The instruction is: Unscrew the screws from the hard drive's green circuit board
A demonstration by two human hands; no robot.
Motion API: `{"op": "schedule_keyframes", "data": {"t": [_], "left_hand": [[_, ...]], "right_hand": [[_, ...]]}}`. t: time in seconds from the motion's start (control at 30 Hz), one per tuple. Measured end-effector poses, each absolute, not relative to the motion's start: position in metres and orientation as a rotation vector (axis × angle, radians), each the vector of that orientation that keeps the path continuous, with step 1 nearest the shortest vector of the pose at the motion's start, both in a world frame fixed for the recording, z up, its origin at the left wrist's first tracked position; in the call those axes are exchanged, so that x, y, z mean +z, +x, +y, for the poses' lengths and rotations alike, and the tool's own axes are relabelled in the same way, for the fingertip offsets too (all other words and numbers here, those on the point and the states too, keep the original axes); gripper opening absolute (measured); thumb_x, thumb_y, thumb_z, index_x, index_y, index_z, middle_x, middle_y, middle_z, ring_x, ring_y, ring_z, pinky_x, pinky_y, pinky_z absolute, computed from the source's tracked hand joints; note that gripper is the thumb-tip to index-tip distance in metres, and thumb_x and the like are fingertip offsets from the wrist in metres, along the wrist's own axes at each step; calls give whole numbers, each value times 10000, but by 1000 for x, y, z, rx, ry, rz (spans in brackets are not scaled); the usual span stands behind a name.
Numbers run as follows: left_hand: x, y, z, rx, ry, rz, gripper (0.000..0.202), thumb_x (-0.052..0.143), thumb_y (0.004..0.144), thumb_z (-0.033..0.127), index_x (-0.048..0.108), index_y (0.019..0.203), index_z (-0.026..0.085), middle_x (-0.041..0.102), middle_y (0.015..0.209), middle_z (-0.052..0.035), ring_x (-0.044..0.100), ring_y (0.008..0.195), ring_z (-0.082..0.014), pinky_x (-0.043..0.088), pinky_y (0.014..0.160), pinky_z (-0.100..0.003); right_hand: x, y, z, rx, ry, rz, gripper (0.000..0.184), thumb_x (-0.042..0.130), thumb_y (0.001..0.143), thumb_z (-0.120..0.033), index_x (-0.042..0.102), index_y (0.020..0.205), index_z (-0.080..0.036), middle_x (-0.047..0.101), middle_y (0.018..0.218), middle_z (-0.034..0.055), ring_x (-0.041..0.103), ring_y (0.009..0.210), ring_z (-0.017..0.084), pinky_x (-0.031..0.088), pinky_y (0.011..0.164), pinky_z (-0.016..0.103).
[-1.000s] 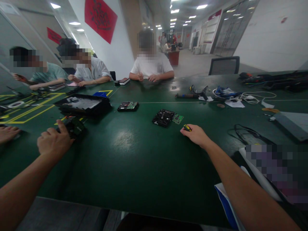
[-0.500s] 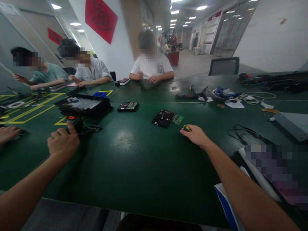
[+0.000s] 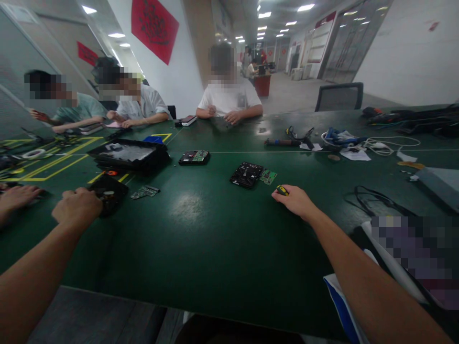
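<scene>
My left hand (image 3: 77, 208) is closed on the near left edge of a black hard drive (image 3: 112, 195), which lies low at the table with a round hub showing on top. A loose circuit board (image 3: 145, 192) lies just right of that drive. In my right hand (image 3: 297, 201) is a small screwdriver with a yellow and black handle (image 3: 282, 190); its shaft cannot be made out. Ahead of this hand, a second black hard drive (image 3: 245, 175) lies flat, with a green circuit board (image 3: 268, 177) against its right side.
Another hard drive (image 3: 194, 157) sits beside black stacked trays (image 3: 163, 160). A co-worker's hand (image 3: 21, 198) rests at the left edge. Cables (image 3: 385, 145) and a grey box (image 3: 439, 184) are on the right. Several people sit across the green table (image 3: 215, 248).
My left hand has come down and left, tilting the hard drive from raised to nearly flat. The loose circuit board beside it now shows fully. My right hand keeps its place with the screwdriver.
</scene>
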State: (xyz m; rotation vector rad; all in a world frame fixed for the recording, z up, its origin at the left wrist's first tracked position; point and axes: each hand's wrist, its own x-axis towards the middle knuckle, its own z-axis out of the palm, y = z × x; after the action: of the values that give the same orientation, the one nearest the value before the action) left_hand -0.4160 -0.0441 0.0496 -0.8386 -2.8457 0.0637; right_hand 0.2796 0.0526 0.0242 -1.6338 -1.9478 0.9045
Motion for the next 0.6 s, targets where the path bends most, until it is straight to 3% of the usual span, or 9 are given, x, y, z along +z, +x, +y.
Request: {"op": "schedule_keyframes", "data": {"t": [0.13,0.37,0.6], "left_hand": [[57,-397,-36,101,-1003,-2816,553,322,1001,495,575,1312,114,571,1338,-210,634,1067,-361,536,828,-464],[56,-344,-27,1,-1245,-2607,595,259,1044,507,540,1294,46,569,1308,-263,654,1027,-363,515,824,-466],[48,-309,-8,-119,-1373,-2503,537,303,1054,489,569,1256,69,602,1242,-256,640,1005,-329,488,844,-448]], "right_hand": [[22,280,54,898,-1631,-1945,301,664,855,-511,739,943,-233,739,867,40,635,777,205,417,664,322],[21,278,54,887,-1635,-1947,301,660,852,-508,738,948,-234,741,861,34,643,778,205,413,651,313],[24,278,53,929,-1641,-1945,330,648,864,-533,733,976,-235,742,874,36,645,778,205,414,659,321]]}}
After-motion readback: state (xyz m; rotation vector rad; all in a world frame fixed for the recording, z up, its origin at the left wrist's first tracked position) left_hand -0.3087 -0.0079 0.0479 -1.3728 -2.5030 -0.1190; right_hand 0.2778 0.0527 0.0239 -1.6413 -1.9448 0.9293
